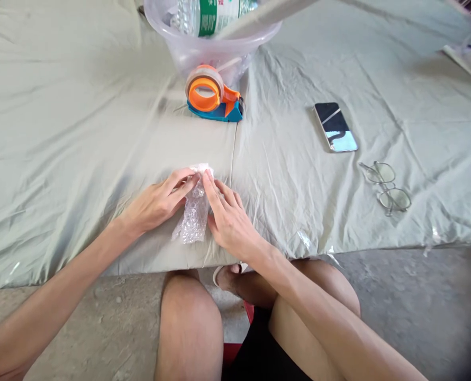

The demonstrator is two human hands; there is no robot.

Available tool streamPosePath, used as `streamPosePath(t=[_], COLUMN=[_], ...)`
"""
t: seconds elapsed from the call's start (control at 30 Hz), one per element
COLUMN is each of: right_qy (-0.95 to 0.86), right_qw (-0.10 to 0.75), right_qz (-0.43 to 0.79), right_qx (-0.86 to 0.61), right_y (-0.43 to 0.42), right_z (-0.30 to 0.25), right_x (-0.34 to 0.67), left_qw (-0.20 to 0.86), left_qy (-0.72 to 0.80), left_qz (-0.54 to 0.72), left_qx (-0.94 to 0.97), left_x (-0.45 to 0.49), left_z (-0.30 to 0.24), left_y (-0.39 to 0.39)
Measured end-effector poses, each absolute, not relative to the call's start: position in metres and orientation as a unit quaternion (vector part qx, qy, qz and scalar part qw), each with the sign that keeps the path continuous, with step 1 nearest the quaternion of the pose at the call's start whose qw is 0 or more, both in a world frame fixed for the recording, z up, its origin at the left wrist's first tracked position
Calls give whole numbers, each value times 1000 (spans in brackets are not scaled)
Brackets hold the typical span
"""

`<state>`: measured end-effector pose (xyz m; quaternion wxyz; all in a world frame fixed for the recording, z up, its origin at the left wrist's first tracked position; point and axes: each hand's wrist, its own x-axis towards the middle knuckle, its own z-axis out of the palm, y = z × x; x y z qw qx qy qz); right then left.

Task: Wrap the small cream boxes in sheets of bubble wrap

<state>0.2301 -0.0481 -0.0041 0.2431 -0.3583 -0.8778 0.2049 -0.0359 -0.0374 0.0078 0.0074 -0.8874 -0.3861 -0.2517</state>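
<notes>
A strip of clear bubble wrap (193, 217) lies on the cloth near the table's front edge, with its loose end toward me. At its far end is a small white item (202, 168), mostly covered by fingers, so its kind does not show. My left hand (162, 198) comes in from the left, fingers bent and pressed on the wrap and the white piece. From the right, my right hand (229, 211) closes on the same far end with its fingertips.
Beyond my hands stands an orange and blue tape dispenser (214, 95), before a translucent plastic basin (175, 50) holding a large bottle (215, 16). To the right lie a phone (336, 127) and eyeglasses (386, 185). Tape scraps (305, 239) stick near the cloth's front edge.
</notes>
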Motion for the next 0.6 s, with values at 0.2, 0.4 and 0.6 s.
streamPosePath(t=[0.2, 0.4, 0.6], right_qy=[-842, -801, -805], right_qw=[332, 376, 376], right_qz=[218, 304, 347], right_qx=[-366, -352, -300], right_y=[-43, -11, 8], right_z=[-7, 4, 18], right_x=[213, 228, 242], left_qw=[-105, -61, -41], left_qy=[-428, -455, -456], left_qz=[-295, -321, -348], left_qx=[-848, -828, -818], left_x=[-25, -11, -11], left_z=[6, 6, 17], left_y=[-58, -62, -40])
